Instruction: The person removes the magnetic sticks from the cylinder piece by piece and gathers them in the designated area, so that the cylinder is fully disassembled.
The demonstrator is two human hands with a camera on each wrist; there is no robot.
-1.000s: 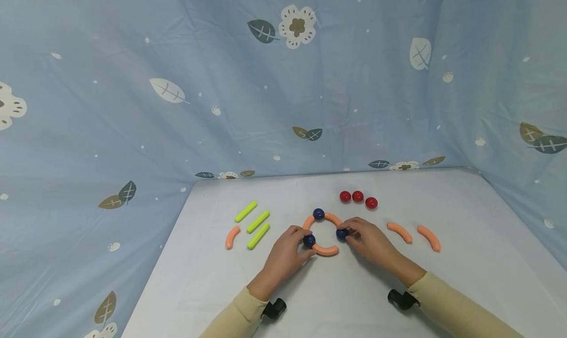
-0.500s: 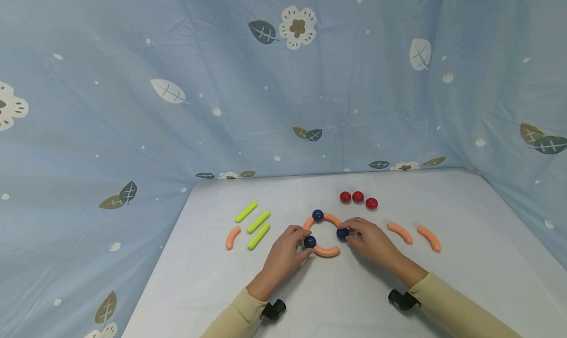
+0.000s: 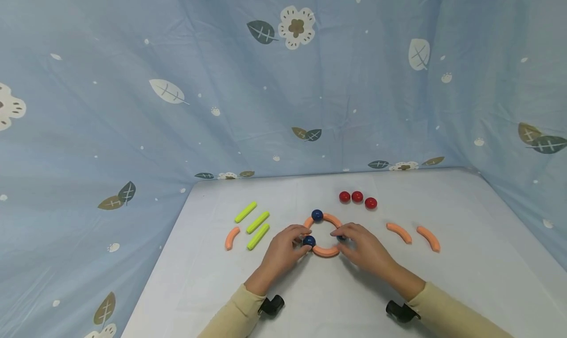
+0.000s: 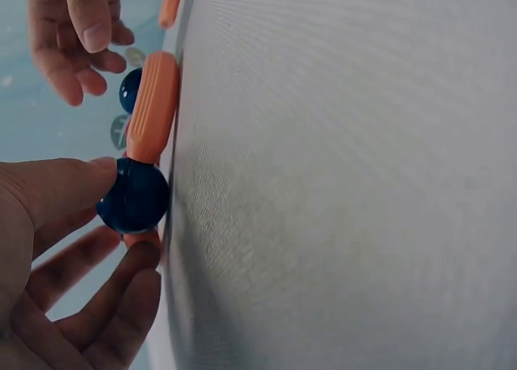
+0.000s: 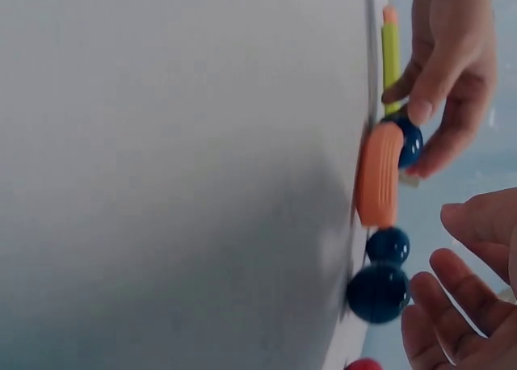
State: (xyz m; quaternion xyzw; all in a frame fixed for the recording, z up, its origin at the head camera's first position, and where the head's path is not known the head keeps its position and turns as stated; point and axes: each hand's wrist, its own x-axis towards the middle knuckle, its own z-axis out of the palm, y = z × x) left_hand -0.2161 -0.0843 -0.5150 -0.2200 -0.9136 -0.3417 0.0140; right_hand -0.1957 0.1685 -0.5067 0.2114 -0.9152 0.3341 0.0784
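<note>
On the white table, blue balls and orange curved rods form a ring. My left hand [image 3: 283,249] holds the left blue ball [image 4: 133,196], its thumb tip on top and its fingers curled around the side. The bottom curved rod [image 3: 325,252] joins that ball. My right hand [image 3: 367,252] is spread around the right blue ball [image 5: 380,293], thumb and fingers apart, and mostly hides it in the head view. Its thumb is close to the bottom rod's right end. The top blue ball [image 3: 317,215] sits between the left curved rod [image 3: 308,222] and right curved rod [image 3: 332,220].
Three yellow-green straight rods [image 3: 258,222] and an orange curved rod [image 3: 232,238] lie to the left. Three red balls [image 3: 357,197] are at the back right. Two more orange curved rods, one nearer [image 3: 399,232] and one farther out [image 3: 428,239], lie to the right.
My right hand has loosened from the right blue ball, its thumb and fingers spreading and shifting slightly toward me. The left hand stays at its ball, nearly still.
</note>
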